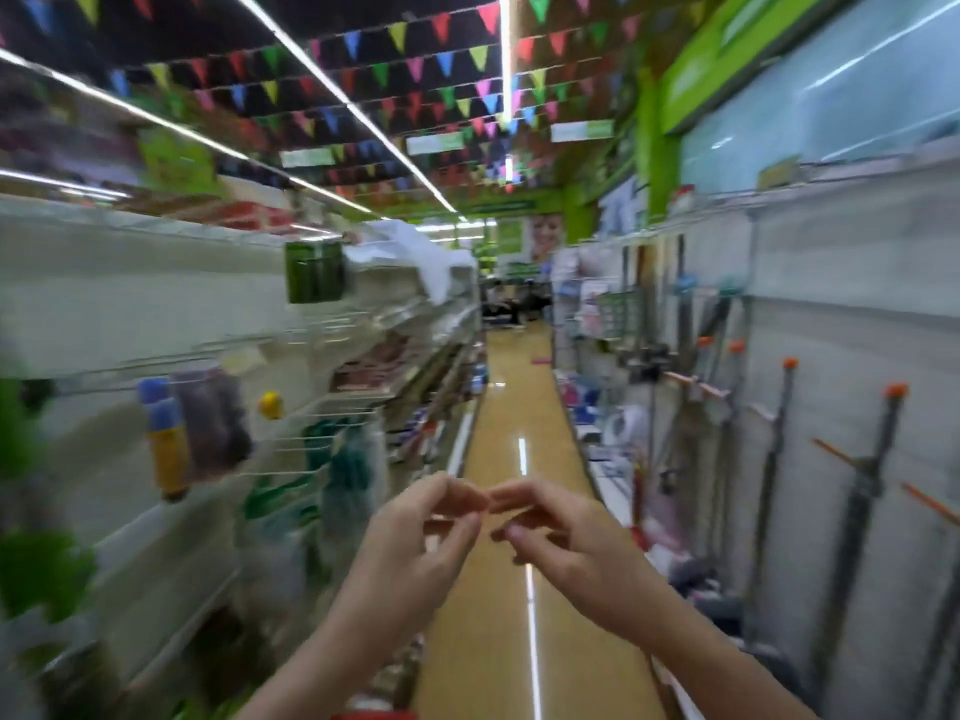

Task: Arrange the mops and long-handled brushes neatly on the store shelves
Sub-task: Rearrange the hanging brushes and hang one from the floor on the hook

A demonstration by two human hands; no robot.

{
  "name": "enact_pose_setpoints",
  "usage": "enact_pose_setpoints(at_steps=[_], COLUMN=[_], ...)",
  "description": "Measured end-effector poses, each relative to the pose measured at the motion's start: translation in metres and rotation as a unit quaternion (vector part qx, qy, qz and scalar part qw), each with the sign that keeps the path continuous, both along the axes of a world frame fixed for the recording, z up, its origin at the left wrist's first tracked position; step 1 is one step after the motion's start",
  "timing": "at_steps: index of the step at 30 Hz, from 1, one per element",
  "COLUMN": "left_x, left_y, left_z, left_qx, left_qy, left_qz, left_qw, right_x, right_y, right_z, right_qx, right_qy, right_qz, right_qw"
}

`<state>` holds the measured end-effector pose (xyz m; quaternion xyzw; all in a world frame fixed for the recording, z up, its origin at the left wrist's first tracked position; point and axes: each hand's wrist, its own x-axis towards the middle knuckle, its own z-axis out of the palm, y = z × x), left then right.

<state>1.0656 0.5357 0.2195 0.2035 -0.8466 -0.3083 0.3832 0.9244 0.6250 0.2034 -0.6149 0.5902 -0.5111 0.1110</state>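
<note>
Your left hand (415, 532) and right hand (561, 532) are raised in front of you over the aisle floor (498, 397), fingertips nearly meeting at the middle. Both hands are loosely curled, fingers pinched toward each other; frame is motion-blurred, so you cannot tell whether anything small sits between them, and no mop or brush is in either hand. The mops and long-handled brushes stand on your right: grey poles with orange caps (896, 391) lean upright against the white right-hand shelving (831, 314), one pole (878, 491) nearest you, another (776, 439) just beyond it, more orange-tipped handles (736, 347) further down the aisle. Mop heads near the floor at the base of the shelving are blurred, dark and pinkish. On your left, shelves (130, 283) carry hanging goods: a blue-and-yellow item (165, 433), a yellow knob-like thing (271, 405), green packaged items (348, 470). Strings of coloured pennant flags (415, 70) cross the ceiling with long light strips (332, 90).
</note>
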Motion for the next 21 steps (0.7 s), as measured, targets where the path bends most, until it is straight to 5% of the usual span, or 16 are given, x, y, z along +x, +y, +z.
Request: enact_pose_setpoints(at_steps=[9, 21], left_x=[-0.281, -0.497], left_y=[-0.03, -0.149], left_z=[-0.029, -0.069], left_qx=[0.034, 0.111], left_qy=[-0.043, -0.043], left_qz=[-0.158, -0.299], left_qw=[0.986, 0.947], right_x=[-0.238, -0.428], right_y=[0.002, -0.085], right_z=[-0.037, -0.07], right_qx=[0.031, 0.071], right_qy=[-0.07, -0.072], right_qz=[-0.181, -0.309], right_qw=[0.981, 0.946])
